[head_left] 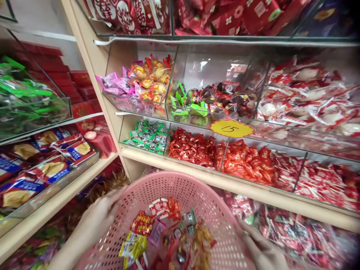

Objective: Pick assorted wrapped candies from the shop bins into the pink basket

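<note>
A round pink perforated basket (180, 180) fills the lower middle of the view, tilted toward the camera. Inside lie wrapped sweets: a red packet (142, 223), a yellow packet (133, 245), a purple one (156, 231), and several red, green and golden ones. On the basket's left side, my left hand (102, 213) grips the rim, slightly blurred. My right hand (257, 243) holds the rim at the right, its fingers against the outer side and partly cut off by the lower edge.
Shelves (197, 176) with clear compartments of wrapped sweets stand ahead. A yellow tag (232, 128) reads 15. At the left, another shelf (70, 180) holds blue-and-red packets (53, 168). More bagged sweets (303, 228) lie below, at the right.
</note>
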Tool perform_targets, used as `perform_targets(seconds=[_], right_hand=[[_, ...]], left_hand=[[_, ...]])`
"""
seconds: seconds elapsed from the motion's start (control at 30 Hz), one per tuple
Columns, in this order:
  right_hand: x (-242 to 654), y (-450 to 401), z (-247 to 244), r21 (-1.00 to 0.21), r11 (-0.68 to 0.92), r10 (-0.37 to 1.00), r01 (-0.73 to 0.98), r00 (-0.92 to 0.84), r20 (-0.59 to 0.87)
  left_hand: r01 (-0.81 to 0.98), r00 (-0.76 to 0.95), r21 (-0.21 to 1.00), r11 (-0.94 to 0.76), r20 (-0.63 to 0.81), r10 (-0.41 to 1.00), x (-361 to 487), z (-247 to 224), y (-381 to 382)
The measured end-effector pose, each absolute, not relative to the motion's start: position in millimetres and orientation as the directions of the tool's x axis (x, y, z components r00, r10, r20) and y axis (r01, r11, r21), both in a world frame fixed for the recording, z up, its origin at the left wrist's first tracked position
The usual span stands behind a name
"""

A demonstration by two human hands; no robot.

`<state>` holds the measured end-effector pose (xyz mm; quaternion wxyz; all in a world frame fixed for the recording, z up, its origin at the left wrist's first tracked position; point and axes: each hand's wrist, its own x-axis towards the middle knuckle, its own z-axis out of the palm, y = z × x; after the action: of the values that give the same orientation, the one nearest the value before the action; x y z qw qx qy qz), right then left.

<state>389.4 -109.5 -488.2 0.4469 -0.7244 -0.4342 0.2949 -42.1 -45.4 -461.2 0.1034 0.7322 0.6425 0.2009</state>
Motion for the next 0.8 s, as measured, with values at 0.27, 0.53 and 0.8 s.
perform_targets(seconds=[0.27, 0.53, 0.8], right_hand=[[318, -82, -466, -0.94, -0.172, 0.903, 0.294, 0.429, -0.031], [287, -71, -475, -0.932, -0.146, 0.921, 0.332, 0.389, -0.005], [274, -61, -477, -0.92, -0.157, 0.923, 0.359, 0.385, -0.008]], left_hand=[[0.882, 0.016, 0.462, -0.086, 0.154, 0.988, -104, -490, -31], [0.879, -0.084, 0.476, 0.031, 0.091, 0.992, -134, -513, -28], [0.877, -0.16, 0.46, 0.141, 0.004, 0.987, -130, -506, -36]])
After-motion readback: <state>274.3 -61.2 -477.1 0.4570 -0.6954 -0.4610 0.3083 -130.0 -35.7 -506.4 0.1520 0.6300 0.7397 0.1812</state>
